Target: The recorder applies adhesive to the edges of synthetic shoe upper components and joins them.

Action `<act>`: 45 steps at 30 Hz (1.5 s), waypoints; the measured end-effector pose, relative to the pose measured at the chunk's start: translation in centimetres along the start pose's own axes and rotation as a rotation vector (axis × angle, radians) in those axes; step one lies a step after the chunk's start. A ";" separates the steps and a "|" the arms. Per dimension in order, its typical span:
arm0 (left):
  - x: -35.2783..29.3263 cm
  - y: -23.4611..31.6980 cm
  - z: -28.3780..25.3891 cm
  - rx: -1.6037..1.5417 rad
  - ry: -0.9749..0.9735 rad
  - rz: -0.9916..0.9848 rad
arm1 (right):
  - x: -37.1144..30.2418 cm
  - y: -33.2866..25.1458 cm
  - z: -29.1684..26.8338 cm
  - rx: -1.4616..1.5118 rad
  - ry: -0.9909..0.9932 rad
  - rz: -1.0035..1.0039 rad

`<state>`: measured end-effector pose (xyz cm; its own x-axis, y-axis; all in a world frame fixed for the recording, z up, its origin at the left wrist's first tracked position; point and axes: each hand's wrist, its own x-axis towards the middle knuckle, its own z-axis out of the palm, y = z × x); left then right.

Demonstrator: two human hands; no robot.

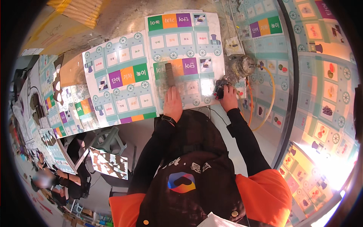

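Across the worktop in front of me lie printed sheets point(151, 77), pale blue with train and wheel pictures and green, orange and purple blocks. My left hand point(173, 104), with a dark watch on the wrist, lies flat on the right-hand sheet with fingers stretched forward. Its fingertips meet the near end of a dark, narrow bar point(169, 75) resting on the print. At that sheet's right edge, my right hand point(228, 98) is closed round a small black tool point(221, 87); its exact kind is hard to make out.
Right of the sheets stands a worn metal fitting point(245, 65) with a yellow hose point(273, 94) curving down. More printed panels hang beyond a dark frame point(293, 75). A cardboard box point(60, 32) sits at the far left. Below left are a grey-green stool point(109, 142) and another person point(62, 181).
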<state>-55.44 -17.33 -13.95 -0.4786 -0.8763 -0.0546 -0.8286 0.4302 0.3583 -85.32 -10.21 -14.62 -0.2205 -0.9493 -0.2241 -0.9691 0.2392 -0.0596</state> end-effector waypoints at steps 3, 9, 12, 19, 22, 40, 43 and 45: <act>-0.2 0.1 0.1 -0.020 -0.046 -0.048 | 0.6 -0.3 -1.5 0.038 0.053 -0.065; -0.2 0.8 0.8 0.034 -0.022 -0.045 | 3.5 -5.7 -7.5 0.902 -0.279 -0.001; -0.2 1.2 1.1 0.044 -0.028 -0.082 | 6.0 -11.1 -10.7 0.991 -0.506 -0.058; -0.5 1.4 1.1 0.161 -0.087 -0.070 | 9.1 -15.7 -12.6 0.788 -0.696 0.010; -0.3 1.6 0.9 0.168 -0.096 -0.069 | 9.7 -15.9 -12.4 0.823 -0.567 -0.023; -0.4 1.7 1.0 0.173 -0.076 -0.090 | 10.4 -16.7 -10.6 0.820 -0.379 -0.039; -0.5 1.7 0.9 0.147 -0.077 -0.092 | 10.0 -17.5 -11.4 0.854 -0.407 0.001; -0.4 1.6 1.0 0.166 -0.071 -0.088 | 10.0 -17.6 -11.7 0.865 -0.433 0.022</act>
<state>-56.88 -16.02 -14.28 -0.4165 -0.8973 -0.1461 -0.9019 0.3876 0.1906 -71.72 -26.31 -4.38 -0.0101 -0.8269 -0.5623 -0.5112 0.4876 -0.7078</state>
